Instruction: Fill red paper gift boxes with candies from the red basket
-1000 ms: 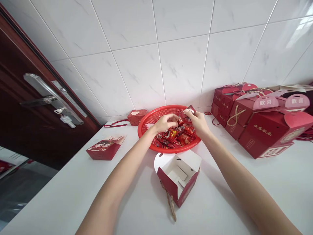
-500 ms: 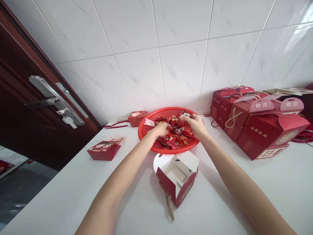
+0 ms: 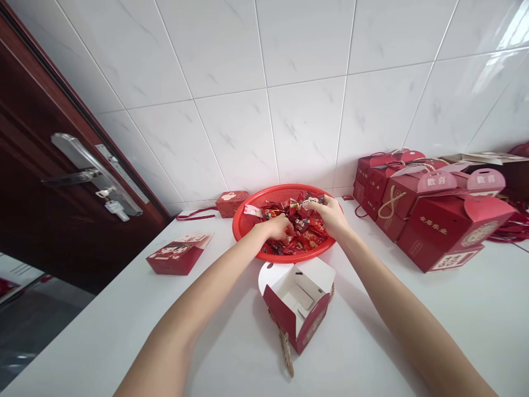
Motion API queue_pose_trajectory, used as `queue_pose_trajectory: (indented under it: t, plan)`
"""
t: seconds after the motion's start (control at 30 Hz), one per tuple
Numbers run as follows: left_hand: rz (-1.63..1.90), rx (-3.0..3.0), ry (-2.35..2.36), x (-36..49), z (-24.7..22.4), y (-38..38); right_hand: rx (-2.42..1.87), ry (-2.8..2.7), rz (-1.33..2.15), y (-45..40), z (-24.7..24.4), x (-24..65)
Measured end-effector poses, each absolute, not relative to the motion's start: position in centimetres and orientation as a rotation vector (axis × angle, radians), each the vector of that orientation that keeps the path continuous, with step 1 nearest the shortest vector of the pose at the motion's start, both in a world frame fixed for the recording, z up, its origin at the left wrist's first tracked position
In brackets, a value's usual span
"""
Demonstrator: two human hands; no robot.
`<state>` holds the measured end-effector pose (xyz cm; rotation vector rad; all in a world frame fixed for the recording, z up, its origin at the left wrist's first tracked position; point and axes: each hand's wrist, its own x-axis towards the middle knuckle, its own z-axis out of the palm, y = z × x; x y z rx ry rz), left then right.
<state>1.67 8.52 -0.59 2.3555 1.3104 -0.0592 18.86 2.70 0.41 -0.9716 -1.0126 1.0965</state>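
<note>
A red oval basket (image 3: 248,220) holds many wrapped candies (image 3: 303,237), mostly red and dark. My left hand (image 3: 280,228) reaches into its middle, fingers bent down among the candies; what they grip, if anything, is hidden. At the basket's right side, my right hand (image 3: 328,213) is closed on a dark candy (image 3: 313,199) with white lettering. In front of the basket stands an open red gift box (image 3: 308,325) with a white inside and a twisted rope handle. Nothing but its own folded flaps shows inside.
Closed red gift boxes (image 3: 438,226) crowd the right side of the white table (image 3: 235,342). To the left lie a red box (image 3: 176,259), a smaller box (image 3: 231,204) and a red ribbon (image 3: 196,214). A tiled wall (image 3: 231,132) stands behind, a dark door (image 3: 53,215) at left.
My left hand has moved slightly right and toward me among the candies. My right hand stays near the basket's right side with the dark candy. The view has shifted slightly.
</note>
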Motion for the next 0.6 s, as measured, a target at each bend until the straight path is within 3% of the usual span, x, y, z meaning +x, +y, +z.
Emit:
queue_pose_trajectory:
  t: [0.33,0.6]
  plan:
    - [0.553,2.152,1.252,0.3,0.3,9.7,-0.965,-0.987,1.130,2.9,0.2,19.1]
    - [0.777,2.026,1.129,0.6,0.6,9.5,-0.977,-1.003,1.141,2.9,0.2,19.0]
